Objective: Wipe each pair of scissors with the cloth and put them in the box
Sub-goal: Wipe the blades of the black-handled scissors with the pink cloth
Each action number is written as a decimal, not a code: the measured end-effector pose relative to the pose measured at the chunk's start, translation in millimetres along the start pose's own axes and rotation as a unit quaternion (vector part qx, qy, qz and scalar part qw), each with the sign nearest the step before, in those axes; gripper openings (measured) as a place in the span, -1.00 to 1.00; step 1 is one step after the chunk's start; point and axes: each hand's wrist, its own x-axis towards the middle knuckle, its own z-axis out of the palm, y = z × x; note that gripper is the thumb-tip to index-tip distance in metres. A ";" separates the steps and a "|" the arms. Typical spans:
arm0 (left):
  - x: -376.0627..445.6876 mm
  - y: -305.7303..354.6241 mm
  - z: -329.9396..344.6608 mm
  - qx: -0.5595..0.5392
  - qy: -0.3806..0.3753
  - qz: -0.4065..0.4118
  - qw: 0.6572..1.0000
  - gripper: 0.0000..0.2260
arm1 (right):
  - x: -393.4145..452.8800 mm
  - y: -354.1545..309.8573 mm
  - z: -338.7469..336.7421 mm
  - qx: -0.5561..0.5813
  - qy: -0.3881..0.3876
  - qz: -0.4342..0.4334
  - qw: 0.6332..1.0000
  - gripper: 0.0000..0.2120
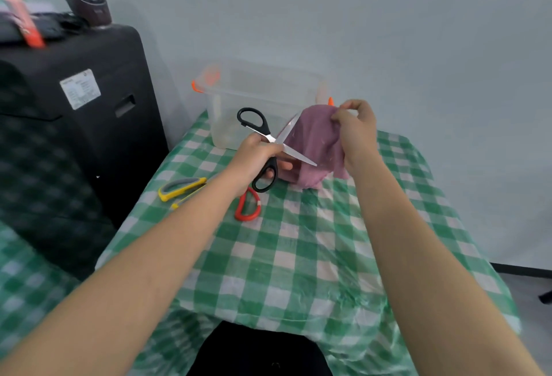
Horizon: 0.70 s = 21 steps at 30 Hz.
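Left hand [257, 151] grips open black scissors [270, 148]; right hand [354, 128] pinches a purple cloth [313, 143] before the clear box [263, 92] (sticker [80, 88] on black case unreadable).

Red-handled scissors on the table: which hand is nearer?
Left. The left hand, gripping the black scissors, hovers just above the red-handled scissors; the right hand holds the cloth farther right.

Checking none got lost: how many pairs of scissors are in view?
3: black scissors open in the left hand; yellow scissors and red scissors lying on the table, partly hidden by the arm.
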 end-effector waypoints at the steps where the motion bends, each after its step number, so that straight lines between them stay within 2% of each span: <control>1: 0.1 0.3 -0.1 -0.002 -0.003 0.009 1.000 -0.95 | 0.5 -3.8 -1.4 -0.001 0.004 -0.021 1.000 -0.79; 4: 6.0 -4.2 0.2 -0.006 -0.015 0.032 0.999 -0.95 | 6.4 3.6 -3.4 -0.053 -0.014 -0.056 0.997 -0.80; 6: 9.3 -9.2 0.4 -0.006 -0.023 0.042 0.999 -0.94 | 9.2 17.5 -4.4 -0.080 -0.057 -0.030 0.995 -0.80; 10: 30.2 -25.4 1.3 -0.006 -0.036 0.040 0.999 -0.92 | 26.9 50.9 -0.7 0.050 -0.165 0.075 0.982 -0.83; 13: 43.2 -32.8 3.0 0.000 -0.037 0.039 0.999 -0.90 | 38.1 63.8 1.7 0.123 -0.204 0.108 0.965 -0.85; 21: 62.4 -55.0 -0.3 0.014 -0.054 0.032 0.998 -0.90 | 53.3 94.8 6.9 0.125 -0.246 0.117 0.954 -0.88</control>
